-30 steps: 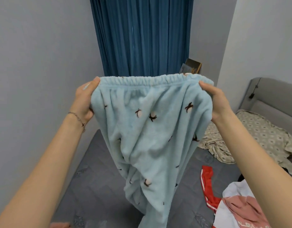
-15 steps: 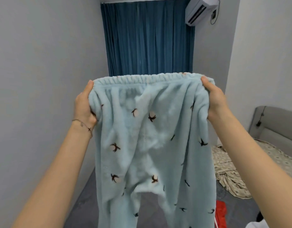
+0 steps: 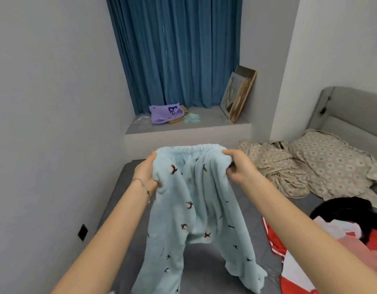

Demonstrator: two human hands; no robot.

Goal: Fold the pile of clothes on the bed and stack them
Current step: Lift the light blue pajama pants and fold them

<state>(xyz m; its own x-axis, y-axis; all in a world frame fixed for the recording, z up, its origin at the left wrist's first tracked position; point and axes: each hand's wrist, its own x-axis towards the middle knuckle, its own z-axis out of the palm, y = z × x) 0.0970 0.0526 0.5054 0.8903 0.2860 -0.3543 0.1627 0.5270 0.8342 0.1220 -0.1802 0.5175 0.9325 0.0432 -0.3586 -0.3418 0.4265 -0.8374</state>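
Light blue fleece trousers with small dark prints hang over the grey bed, waistband up and both legs spread down toward the mattress. My left hand grips the left end of the elastic waistband. At the right end, my right hand holds the waistband bunched in its fingers. A pile of clothes in red, white, pink and black lies on the bed at the lower right.
A patterned beige quilt and pillow lie at the bed's head by the grey headboard. Beyond the bed, a window ledge holds a purple bag and leaning picture frames before blue curtains. A wall runs along the left.
My hands have come down from chest height and closer together with the trousers, so the waistband is bunched and the legs now reach the mattress. The view has tilted downward.
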